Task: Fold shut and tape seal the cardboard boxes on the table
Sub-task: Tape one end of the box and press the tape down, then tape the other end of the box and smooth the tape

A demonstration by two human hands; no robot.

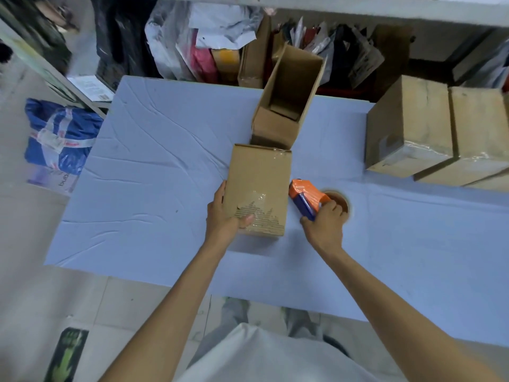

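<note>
A: Nearest first. Left hand [225, 216] at the near-left corner of the closed box [259, 188]: thumb laid over the top face, fingers wrapped down the left side. Gripping, not pressing flat.

B: Noted. And the other?

A: Right hand [325, 224] just right of that box, curled tight round the handle of the orange-and-blue tape dispenser [303, 197]. Dispenser nose at the box's right edge, touching or just off it; cannot tell which. Brown tape roll [340, 204] behind the knuckles.

B: Where on the table [165, 161]?

A: Mid-table on the pale blue cloth, flaps down. Clear tape across the far end; torn liner with bare fluting at the near end.

B: Handling?

A: Judged light. Stiff corrugated walls, probably softer along the top seam. Best taken at corners and edges, as here. Better to avoid the torn patch: likely weak, and poor ground for tape. Glossy tape probably slick under fingers.

B: Farther out?

A: Open box [286, 106] right behind the closed one, flaps up, not yet folded. Far right, sealed boxes [407, 128] side by side. Past the far edge, shelving crammed with bags [176, 42].
</note>
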